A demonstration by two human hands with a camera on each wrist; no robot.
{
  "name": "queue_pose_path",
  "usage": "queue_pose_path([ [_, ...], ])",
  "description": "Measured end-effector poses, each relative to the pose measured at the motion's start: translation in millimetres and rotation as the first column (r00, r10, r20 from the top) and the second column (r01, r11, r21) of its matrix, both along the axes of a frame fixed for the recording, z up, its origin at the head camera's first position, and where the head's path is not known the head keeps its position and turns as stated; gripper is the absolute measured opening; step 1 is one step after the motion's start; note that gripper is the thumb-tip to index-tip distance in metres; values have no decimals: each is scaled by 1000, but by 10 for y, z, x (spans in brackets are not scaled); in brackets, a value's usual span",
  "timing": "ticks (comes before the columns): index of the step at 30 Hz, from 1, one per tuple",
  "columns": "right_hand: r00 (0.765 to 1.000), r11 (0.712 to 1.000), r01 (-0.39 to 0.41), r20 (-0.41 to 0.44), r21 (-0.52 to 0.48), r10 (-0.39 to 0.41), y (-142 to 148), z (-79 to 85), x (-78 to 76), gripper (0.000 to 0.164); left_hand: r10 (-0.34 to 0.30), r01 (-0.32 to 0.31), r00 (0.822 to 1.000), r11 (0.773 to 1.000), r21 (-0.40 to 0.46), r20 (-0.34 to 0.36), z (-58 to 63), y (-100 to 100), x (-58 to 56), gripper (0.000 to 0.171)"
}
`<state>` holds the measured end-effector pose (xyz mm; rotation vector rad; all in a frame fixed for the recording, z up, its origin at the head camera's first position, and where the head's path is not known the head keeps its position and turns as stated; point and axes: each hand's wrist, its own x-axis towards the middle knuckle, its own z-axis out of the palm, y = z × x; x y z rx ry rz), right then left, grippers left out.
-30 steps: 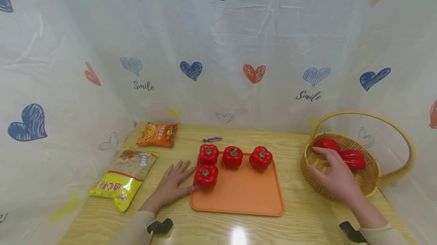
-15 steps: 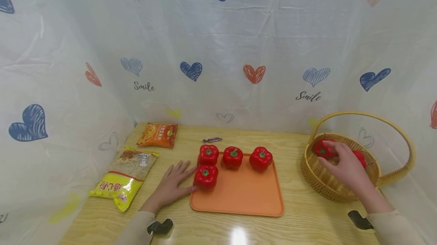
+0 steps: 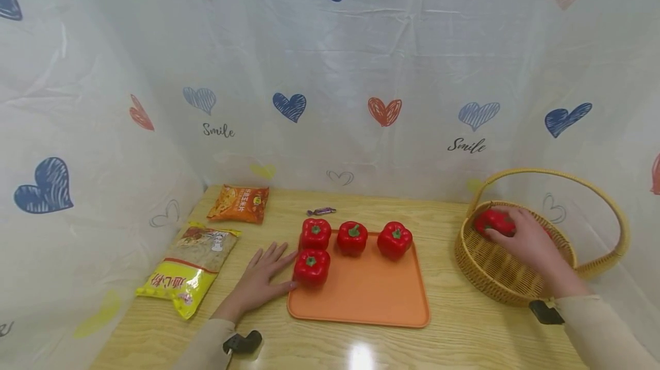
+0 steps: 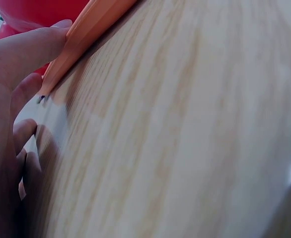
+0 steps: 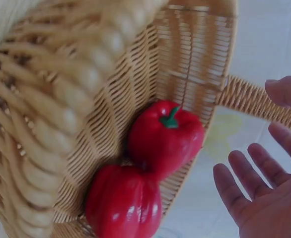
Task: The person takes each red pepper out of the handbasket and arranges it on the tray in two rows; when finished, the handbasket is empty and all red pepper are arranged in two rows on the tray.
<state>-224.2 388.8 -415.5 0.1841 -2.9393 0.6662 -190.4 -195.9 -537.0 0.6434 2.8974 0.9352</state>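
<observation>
My right hand (image 3: 531,241) reaches over the wicker basket (image 3: 479,275), nearest to a red bell pepper (image 3: 492,222) inside. In the right wrist view its fingers (image 5: 252,171) are spread and relaxed, apart from the peppers. That view shows the stemmed pepper (image 5: 158,141) against a second red bell pepper (image 5: 123,203); from the head, the hand mostly covers the second one. My left hand (image 3: 258,284) lies with spread fingers at the left edge of the orange tray (image 3: 368,295). Its thumb (image 4: 41,47) touches the rim, close to a red bell pepper (image 3: 311,267).
Several red bell peppers sit along the tray's back and left, one of them at the back right (image 3: 394,240). Behind the tray lies a purple-wrapped candy (image 3: 322,211). A yellow pasta bag (image 3: 191,267) and an orange snack packet (image 3: 238,204) lie left. The basket handle (image 3: 616,215) arches high.
My right hand has shifted right and slightly back over the basket, now covering most of the second pepper there. The left hand, tray and its peppers stay put.
</observation>
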Motion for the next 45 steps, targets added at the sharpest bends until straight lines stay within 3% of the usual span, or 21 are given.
queue_pose_path([
  [16, 995, 1000, -5, 95, 30, 2, 236, -62, -264, 62, 8, -7, 999, 1000, 23, -39, -22, 5, 1, 73],
  [24, 989, 999, -14, 149, 34, 9, 334, -72, -344, 60, 1, -1, 1000, 1000, 12, -8, 2, 10, -2, 74],
  [37, 983, 993, -117, 139, -6, 117, 354, -148, -456, 54, 8, -8, 1000, 1000, 2, 5, -15, 2, -10, 74],
  [45, 983, 990, -135, 125, -27, 138, 367, -235, -513, 56, 11, -11, 1000, 1000, -1, 7, -37, -14, -15, 76],
])
